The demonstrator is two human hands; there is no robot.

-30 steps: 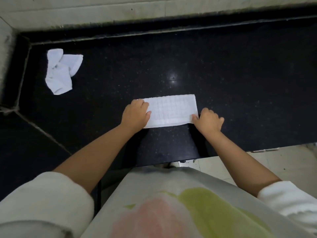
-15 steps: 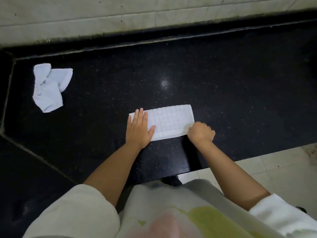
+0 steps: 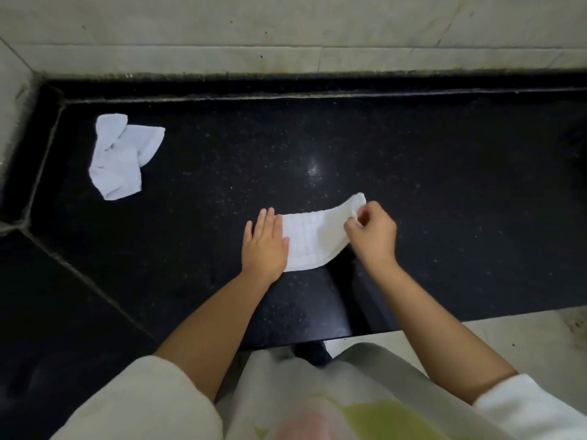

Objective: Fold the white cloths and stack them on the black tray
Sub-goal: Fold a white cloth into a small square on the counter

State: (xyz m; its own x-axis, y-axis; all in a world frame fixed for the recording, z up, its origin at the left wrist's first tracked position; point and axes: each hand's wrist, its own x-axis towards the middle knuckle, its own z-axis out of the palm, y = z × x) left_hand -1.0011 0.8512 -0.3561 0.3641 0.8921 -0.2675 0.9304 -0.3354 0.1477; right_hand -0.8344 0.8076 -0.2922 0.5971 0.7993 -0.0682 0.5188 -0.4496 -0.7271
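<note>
A white cloth [image 3: 313, 238], folded into a long strip, lies on the black counter [image 3: 444, 192] in front of me. My left hand [image 3: 264, 242] lies flat with straight fingers, pressing the strip's left end down. At the other end my right hand [image 3: 373, 231] pinches the cloth and has it raised off the counter, so the strip curves upward. A second white cloth [image 3: 122, 160] lies crumpled at the far left of the counter. No tray is in view.
A pale tiled wall [image 3: 286, 33] runs behind the counter and turns along the left corner. The counter's front edge [image 3: 444, 325] lies to my lower right, with light floor tiles [image 3: 524, 341] beyond it.
My right hand has lifted the strip's right end off the counter and carried it up and leftward. My left hand stays flat on the left end.
</note>
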